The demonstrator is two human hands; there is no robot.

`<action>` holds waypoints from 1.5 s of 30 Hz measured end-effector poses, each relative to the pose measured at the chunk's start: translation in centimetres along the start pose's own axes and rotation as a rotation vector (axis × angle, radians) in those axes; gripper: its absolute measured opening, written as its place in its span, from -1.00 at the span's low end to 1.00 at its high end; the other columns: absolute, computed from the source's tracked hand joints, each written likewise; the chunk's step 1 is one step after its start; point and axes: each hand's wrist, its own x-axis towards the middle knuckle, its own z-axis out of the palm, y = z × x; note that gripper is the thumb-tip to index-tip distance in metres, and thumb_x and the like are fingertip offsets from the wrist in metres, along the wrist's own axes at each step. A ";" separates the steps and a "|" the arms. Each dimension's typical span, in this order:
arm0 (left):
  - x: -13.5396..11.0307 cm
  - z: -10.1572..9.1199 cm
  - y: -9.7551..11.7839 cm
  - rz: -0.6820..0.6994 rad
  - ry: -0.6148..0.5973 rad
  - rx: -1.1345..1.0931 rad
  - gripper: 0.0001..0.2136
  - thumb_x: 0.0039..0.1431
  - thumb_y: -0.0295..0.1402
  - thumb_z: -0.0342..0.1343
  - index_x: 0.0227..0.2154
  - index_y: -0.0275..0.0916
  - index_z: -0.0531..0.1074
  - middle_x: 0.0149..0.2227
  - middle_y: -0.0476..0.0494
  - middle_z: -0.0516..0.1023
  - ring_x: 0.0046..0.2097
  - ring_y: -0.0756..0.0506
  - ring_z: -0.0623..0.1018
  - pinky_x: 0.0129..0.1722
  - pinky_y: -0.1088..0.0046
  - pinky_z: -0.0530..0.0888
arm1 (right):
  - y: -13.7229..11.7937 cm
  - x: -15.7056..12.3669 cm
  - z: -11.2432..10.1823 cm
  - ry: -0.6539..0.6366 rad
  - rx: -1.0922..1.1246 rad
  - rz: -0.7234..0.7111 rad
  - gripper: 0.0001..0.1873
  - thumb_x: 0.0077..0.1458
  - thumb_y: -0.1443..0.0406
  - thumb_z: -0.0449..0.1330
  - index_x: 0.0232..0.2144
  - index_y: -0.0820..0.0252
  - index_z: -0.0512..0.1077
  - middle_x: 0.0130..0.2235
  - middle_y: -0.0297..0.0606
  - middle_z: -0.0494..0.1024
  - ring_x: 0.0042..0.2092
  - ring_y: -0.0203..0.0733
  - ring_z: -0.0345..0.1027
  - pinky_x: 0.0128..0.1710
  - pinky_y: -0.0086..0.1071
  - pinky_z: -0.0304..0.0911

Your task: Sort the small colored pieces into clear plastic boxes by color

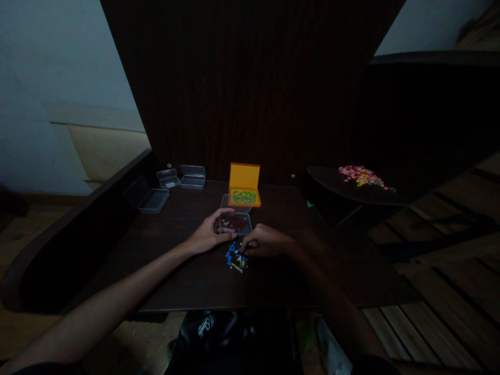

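My left hand (211, 232) is closed around the left side of a clear plastic box (247, 232), thumb along its near edge. The box's lid stands raised at the back, and small dark reddish pieces (237, 223) lie inside. Just in front of the box, a loose pile of small blue and yellow building pieces (236, 259) rests on the dark table. My right hand (262, 241) is at the right edge of this pile, fingers curled down and pinched together. Whatever sits between those fingertips is too small and dim to make out.
Behind the clear box, an open yellow box (245, 179) holds green pieces. Several clear boxes (154, 200) stand open at the back left. A heap of pink and yellow pieces (361, 176) lies on a side ledge at right. A raised wooden side (97, 203) borders the table's left.
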 end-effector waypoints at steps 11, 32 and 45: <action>0.0 -0.2 0.1 -0.014 0.013 0.031 -0.39 -0.12 -0.39 0.33 0.04 -0.22 0.25 0.01 -0.21 0.40 -0.21 -0.01 0.51 -0.11 0.31 0.47 | 0.0 0.1 0.2 -0.013 -0.038 0.001 -0.80 0.02 0.33 0.24 -0.24 0.15 0.55 -0.51 -0.43 0.42 -0.50 -0.41 0.24 -0.42 -0.53 0.05; -0.3 0.9 -0.2 -0.016 -0.067 -0.038 -0.40 -0.11 -0.39 0.33 0.03 -0.21 0.25 -0.04 -0.19 0.46 -0.14 -0.08 0.54 -0.08 0.26 0.47 | -0.3 0.1 -0.2 0.500 0.162 0.054 -0.78 0.04 0.24 0.22 -0.34 0.30 0.54 -0.67 -0.51 0.21 -0.61 -0.45 0.01 -0.56 -0.53 -0.05; -0.5 1.7 -0.4 0.005 -0.135 -0.092 -0.39 -0.10 -0.44 0.33 0.04 -0.23 0.23 -0.07 -0.18 0.46 -0.10 -0.10 0.52 -0.03 0.24 0.43 | -0.3 2.0 1.5 0.547 -0.083 0.238 -0.80 0.04 0.29 0.18 -0.30 0.18 0.58 -0.58 -0.38 0.47 -0.57 -0.39 0.18 -0.49 -0.50 0.01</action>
